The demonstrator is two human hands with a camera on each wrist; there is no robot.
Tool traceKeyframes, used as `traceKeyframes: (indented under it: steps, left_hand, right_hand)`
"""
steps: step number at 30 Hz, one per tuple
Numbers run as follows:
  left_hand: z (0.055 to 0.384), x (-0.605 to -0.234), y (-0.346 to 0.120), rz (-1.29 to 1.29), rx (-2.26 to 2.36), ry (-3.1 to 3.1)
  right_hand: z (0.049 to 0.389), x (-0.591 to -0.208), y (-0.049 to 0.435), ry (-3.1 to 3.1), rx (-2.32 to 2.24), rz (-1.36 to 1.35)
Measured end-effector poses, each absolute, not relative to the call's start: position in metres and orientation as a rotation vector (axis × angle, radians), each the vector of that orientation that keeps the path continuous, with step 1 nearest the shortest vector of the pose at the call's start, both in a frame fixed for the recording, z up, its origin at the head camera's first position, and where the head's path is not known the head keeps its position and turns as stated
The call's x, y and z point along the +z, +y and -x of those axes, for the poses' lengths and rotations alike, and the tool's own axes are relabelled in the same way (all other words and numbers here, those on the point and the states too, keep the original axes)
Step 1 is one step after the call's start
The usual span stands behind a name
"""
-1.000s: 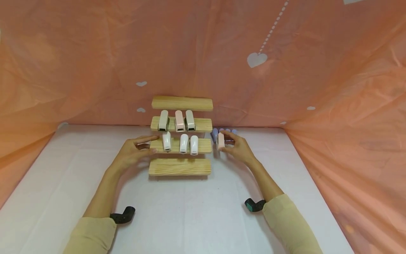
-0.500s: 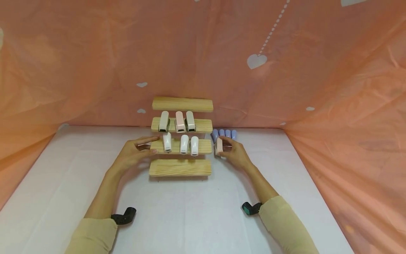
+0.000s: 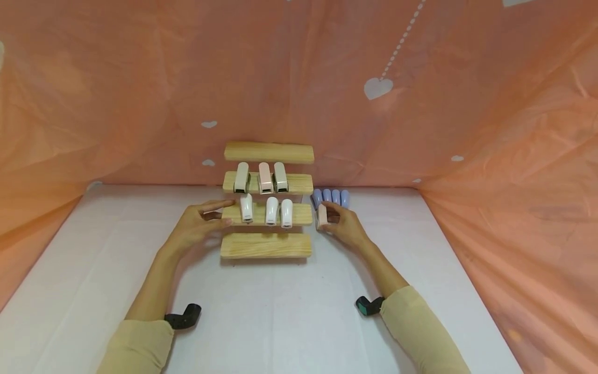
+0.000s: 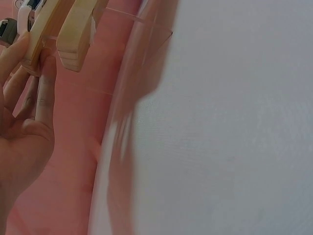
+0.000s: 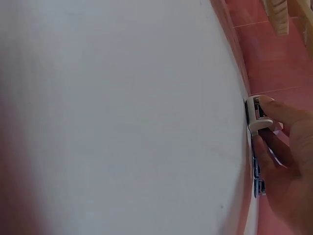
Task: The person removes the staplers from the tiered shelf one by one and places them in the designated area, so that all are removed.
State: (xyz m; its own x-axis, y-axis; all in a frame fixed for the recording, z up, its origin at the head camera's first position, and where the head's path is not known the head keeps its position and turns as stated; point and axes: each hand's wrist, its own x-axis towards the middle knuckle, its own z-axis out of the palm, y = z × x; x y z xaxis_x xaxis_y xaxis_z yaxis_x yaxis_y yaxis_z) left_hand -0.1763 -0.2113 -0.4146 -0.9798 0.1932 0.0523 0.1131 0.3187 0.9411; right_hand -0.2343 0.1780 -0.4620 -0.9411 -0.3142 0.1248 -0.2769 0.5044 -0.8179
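In the head view, my right hand (image 3: 346, 225) grips a pale pink stapler (image 3: 322, 217) just right of the wooden display shelf (image 3: 265, 246). The right wrist view shows this stapler (image 5: 255, 116) at the tabletop, between thumb and fingers. Several purple staplers (image 3: 336, 196) stand in a row right behind it. My left hand (image 3: 193, 226) pinches the left end of the board that bears three white staplers (image 3: 271, 211). In the left wrist view, thumb and fingers of this hand (image 4: 24, 122) lie on either side of the board's end (image 4: 41, 36).
On the board above stand two greyish-white staplers (image 3: 242, 177) with a pink stapler (image 3: 264, 177) between them. The topmost board (image 3: 268, 152) is bare. A white cloth covers the table (image 3: 280, 322). An orange-pink curtain (image 3: 289, 78) hangs behind and at the sides.
My right hand has brought the pale pink stapler slightly nearer and lower, away from the purple staplers, which now show fully. Over the last half second it barely moves. The left hand stays put.
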Motion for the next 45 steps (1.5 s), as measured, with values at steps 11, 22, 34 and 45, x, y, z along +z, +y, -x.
traceKeyframes:
  steps: [11, 22, 34, 45]
  left_hand:
    - [0.18, -0.414, -0.212, -0.273, 1.811, 2.45]
    - [0.176, -0.415, -0.211, -0.257, 1.758, 2.497]
    - [0.18, -0.414, -0.21, -0.28, 1.818, 2.454]
    - [0.18, -0.416, -0.21, -0.257, 1.799, 2.472]
  right_hand:
    - [0.235, -0.444, 0.181, 2.762, -1.361, 0.537]
    - [0.234, -0.422, 0.175, 2.708, -1.76, 0.718]
    - [0.211, -0.356, 0.149, 2.661, -1.869, 0.903]
    - [0.219, -0.338, 0.127, 2.483, -1.868, 1.016]
